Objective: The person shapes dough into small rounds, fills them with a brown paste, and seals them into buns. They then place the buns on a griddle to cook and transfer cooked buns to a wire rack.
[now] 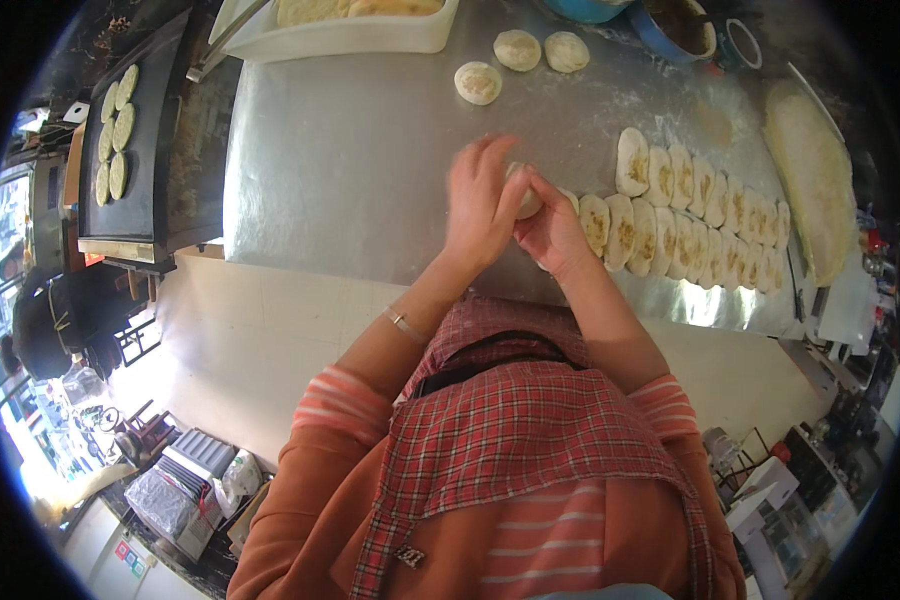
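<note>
A piece of dough (pixel 528 202) is between my two hands above the metal worktop (pixel 345 165). My left hand (pixel 484 191), blurred, has its fingers raised on the dough's left side. My right hand (pixel 555 225) has its fingers closed around the dough from the right; its underside is hidden. Just right of my hands, two rows of flat oval dough pieces (pixel 622 229) with brown filling marks lie side by side. Beyond my hands, several round dough balls (pixel 478 83) rest on the worktop.
A white plastic tub (pixel 345 39) with flat breads stands at the back left. Several flat cakes (pixel 123 127) lie on a dark griddle (pixel 146 187) at left. A blue bowl (pixel 671 34) stands at the back. A long dough slab (pixel 810 176) lies at the right.
</note>
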`<state>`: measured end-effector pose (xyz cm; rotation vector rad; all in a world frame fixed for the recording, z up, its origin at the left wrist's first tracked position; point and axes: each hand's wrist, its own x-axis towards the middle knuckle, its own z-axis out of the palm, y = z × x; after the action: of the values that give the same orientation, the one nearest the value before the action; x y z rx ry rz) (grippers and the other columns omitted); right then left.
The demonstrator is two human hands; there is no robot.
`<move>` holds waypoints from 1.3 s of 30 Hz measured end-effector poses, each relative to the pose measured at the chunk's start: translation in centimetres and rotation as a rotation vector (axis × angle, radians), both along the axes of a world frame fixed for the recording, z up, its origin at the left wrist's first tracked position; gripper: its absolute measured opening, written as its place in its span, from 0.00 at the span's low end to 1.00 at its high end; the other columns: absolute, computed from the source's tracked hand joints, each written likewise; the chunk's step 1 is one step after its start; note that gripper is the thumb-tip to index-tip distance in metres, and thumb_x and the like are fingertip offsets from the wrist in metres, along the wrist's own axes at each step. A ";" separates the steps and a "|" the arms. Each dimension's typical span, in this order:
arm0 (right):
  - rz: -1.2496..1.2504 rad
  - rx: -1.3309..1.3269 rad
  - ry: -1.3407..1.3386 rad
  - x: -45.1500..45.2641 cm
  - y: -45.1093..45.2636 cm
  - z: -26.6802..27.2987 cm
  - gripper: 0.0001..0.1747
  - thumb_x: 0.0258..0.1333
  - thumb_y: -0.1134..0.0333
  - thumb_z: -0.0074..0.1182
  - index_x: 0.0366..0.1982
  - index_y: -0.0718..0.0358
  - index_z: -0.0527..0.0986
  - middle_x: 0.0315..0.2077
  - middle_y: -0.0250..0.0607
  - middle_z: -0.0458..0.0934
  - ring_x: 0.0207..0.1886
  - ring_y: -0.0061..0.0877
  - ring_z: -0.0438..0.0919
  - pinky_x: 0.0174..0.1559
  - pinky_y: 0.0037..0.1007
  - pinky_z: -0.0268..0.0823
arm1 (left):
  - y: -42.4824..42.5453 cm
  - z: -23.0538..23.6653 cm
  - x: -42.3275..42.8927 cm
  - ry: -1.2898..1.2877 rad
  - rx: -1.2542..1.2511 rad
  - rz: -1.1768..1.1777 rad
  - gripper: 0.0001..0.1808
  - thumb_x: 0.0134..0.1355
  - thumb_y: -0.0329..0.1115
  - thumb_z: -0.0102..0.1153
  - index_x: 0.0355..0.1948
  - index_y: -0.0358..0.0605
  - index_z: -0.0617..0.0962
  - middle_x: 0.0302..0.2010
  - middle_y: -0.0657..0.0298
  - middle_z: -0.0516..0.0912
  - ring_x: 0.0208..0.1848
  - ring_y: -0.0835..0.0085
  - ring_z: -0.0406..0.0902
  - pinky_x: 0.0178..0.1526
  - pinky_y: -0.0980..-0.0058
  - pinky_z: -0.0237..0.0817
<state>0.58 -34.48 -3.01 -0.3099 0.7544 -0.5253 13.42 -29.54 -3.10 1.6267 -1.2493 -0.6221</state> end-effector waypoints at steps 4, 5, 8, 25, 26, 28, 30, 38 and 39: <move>-0.150 0.174 -0.299 -4.3 -1.5 1.0 0.29 0.69 0.52 0.46 0.57 0.71 0.67 0.55 0.58 0.72 0.60 0.43 0.72 0.61 0.41 0.70 | 8.7 0.4 3.6 -0.666 0.161 -0.092 0.48 0.62 0.64 0.51 0.70 0.35 0.59 0.74 0.40 0.50 0.75 0.39 0.46 0.73 0.47 0.40; -0.222 0.150 -0.292 -5.9 -2.0 1.4 0.29 0.70 0.53 0.45 0.58 0.72 0.66 0.56 0.59 0.71 0.60 0.44 0.72 0.63 0.42 0.68 | 10.1 0.0 3.2 -0.733 0.317 -0.151 0.49 0.62 0.63 0.52 0.70 0.34 0.59 0.74 0.40 0.49 0.75 0.40 0.46 0.74 0.47 0.39; -0.385 0.099 -0.270 -10.7 -3.4 2.3 0.29 0.71 0.54 0.42 0.59 0.73 0.65 0.57 0.61 0.69 0.61 0.46 0.70 0.67 0.44 0.63 | 10.8 -1.3 1.9 -0.806 0.452 -0.268 0.48 0.62 0.61 0.54 0.70 0.32 0.59 0.74 0.41 0.50 0.76 0.43 0.46 0.75 0.49 0.37; 0.110 -1.700 1.578 -18.1 -27.3 -4.7 0.26 0.57 0.71 0.61 0.56 0.61 0.66 0.57 0.52 0.63 0.62 0.49 0.63 0.61 0.47 0.59 | -15.4 -4.0 -5.2 -0.794 0.203 -0.432 0.36 0.67 0.46 0.52 0.70 0.36 0.60 0.74 0.53 0.56 0.77 0.59 0.49 0.77 0.61 0.41; 0.128 -1.725 1.585 -18.1 -27.3 -5.3 0.27 0.57 0.70 0.61 0.57 0.61 0.66 0.58 0.52 0.62 0.62 0.49 0.62 0.62 0.47 0.59 | -16.7 -4.1 -5.7 -0.791 0.166 -0.450 0.35 0.68 0.45 0.51 0.70 0.37 0.60 0.74 0.53 0.56 0.77 0.60 0.49 0.77 0.61 0.41; 0.193 -1.711 1.538 -18.2 -27.0 -6.0 0.29 0.56 0.70 0.61 0.58 0.60 0.65 0.59 0.51 0.61 0.63 0.49 0.60 0.62 0.47 0.59 | -18.6 -4.2 -7.2 -0.757 0.103 -0.492 0.34 0.68 0.45 0.51 0.70 0.38 0.60 0.74 0.54 0.57 0.76 0.61 0.50 0.77 0.62 0.41; 0.147 -1.702 1.451 -18.1 -26.8 -5.9 0.31 0.55 0.71 0.62 0.59 0.60 0.64 0.59 0.50 0.59 0.63 0.49 0.60 0.62 0.48 0.59 | -21.0 -4.6 -8.3 -0.766 0.068 -0.519 0.34 0.68 0.44 0.50 0.70 0.39 0.60 0.74 0.55 0.57 0.76 0.62 0.51 0.76 0.62 0.42; 0.333 -1.677 1.349 -14.4 -24.7 -3.6 0.31 0.55 0.73 0.61 0.60 0.59 0.65 0.62 0.50 0.58 0.64 0.50 0.59 0.63 0.47 0.59 | -25.8 -5.5 -8.9 -0.227 -0.051 -0.442 0.30 0.70 0.39 0.49 0.70 0.39 0.62 0.70 0.52 0.65 0.72 0.58 0.61 0.73 0.62 0.50; 0.357 -1.704 1.340 -13.7 -24.2 -3.6 0.31 0.55 0.73 0.61 0.60 0.59 0.65 0.62 0.50 0.58 0.64 0.50 0.59 0.64 0.46 0.59 | -24.8 -5.5 -8.1 -0.047 -0.015 -0.404 0.30 0.70 0.39 0.48 0.70 0.40 0.62 0.70 0.52 0.65 0.72 0.59 0.61 0.73 0.62 0.51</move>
<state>-13.12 -58.72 -6.57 -2.5100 1.2994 -0.4516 5.30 -54.31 -8.58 1.3911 -1.6311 -0.8210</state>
